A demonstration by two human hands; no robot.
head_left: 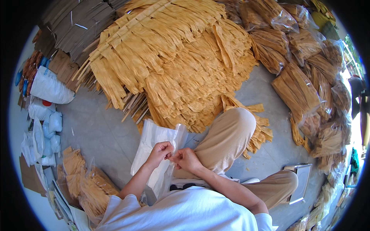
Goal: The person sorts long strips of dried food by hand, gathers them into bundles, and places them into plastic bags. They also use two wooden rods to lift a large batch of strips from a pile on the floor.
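My left hand (162, 152) and my right hand (187, 159) meet over my lap, fingers pinched on the edge of a clear plastic bag (178, 135). Below and to the left of them lies a stack of flat whitish plastic bags (145, 148), slanting across my lap. My fingertips partly hide the pinched edge. Just beyond the bags rises a large heap of yellow dried sheets (185, 77), which look like tofu skin, draped in layers over long thin sticks (135, 106).
Clear bags packed with brownish strips (296, 92) pile up on the right. Partly bagged strips (94, 184) lie at the lower left. White plastic bundles (50, 127) line the left wall, with flattened cardboard (79, 27) behind. A grey-topped stool-like object (300, 181) stands by my right knee.
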